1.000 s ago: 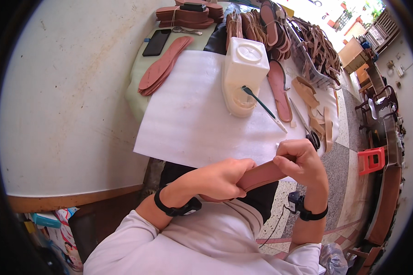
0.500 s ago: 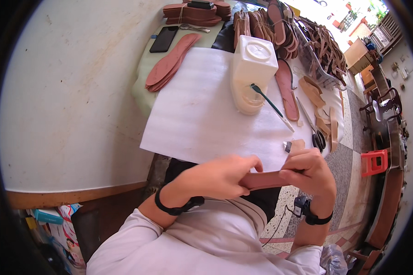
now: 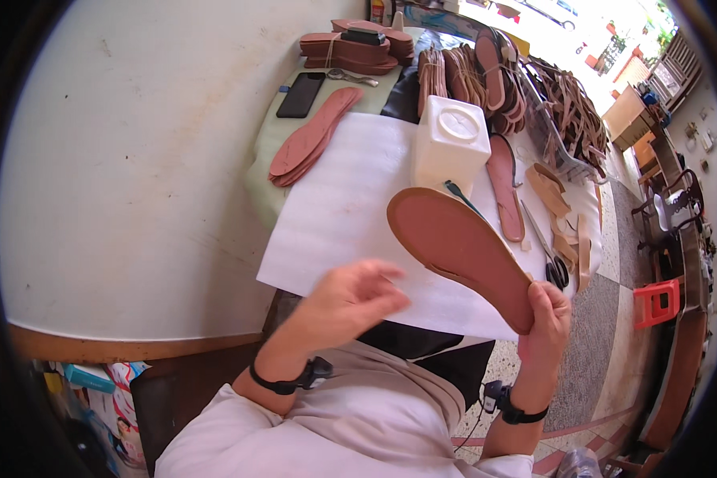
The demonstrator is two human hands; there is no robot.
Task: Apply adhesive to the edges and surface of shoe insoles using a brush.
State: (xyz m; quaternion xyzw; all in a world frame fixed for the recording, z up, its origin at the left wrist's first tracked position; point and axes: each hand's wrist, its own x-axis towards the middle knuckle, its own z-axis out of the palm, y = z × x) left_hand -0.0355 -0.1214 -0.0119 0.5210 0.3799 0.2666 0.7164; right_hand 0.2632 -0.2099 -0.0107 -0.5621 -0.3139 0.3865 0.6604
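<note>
A reddish-brown shoe insole (image 3: 462,247) with a tan rim is raised above the near part of the table. My right hand (image 3: 548,315) grips its narrow end between thumb and fingers, and its broad end points up to the left. To the left of the insole is my left hand (image 3: 354,299), apart from it, fingers loosely bent and holding nothing. Behind the insole stands a white plastic container (image 3: 454,147) with a green-handled brush (image 3: 460,196) at its front; the insole hides its lower part.
White sheeting (image 3: 334,207) covers the table. Stacked insoles (image 3: 315,135), a phone (image 3: 300,95) and a wristwatch (image 3: 350,77) lie left. Scissors (image 3: 556,267), leather scraps (image 3: 550,190) and another insole (image 3: 503,187) lie right. Bundled insoles (image 3: 462,76) and a bin of straps (image 3: 566,103) stand behind.
My right hand has lifted and turned the insole, so its broad face now shows. My left hand has let go of it and moved left. The view has shifted slightly.
</note>
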